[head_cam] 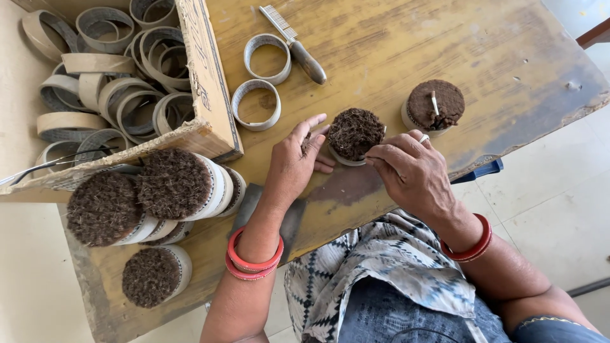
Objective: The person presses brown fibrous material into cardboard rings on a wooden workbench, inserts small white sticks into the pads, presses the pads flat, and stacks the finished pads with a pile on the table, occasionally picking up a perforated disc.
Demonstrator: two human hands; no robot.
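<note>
Fingertips of the right hand [412,170] pinch closed at the near rim of a fibre-filled ring [354,135] on the wooden table [394,44]. Left hand [293,164] cups the ring's other side, fingers half open and touching it. Just beyond to the right sits another filled ring [434,106]; two empty rings [255,105] and a metal comb [295,44] lie further back. A cardboard box [204,76] of empty bands and stacked filled rings [149,194] stand at the left.
</note>
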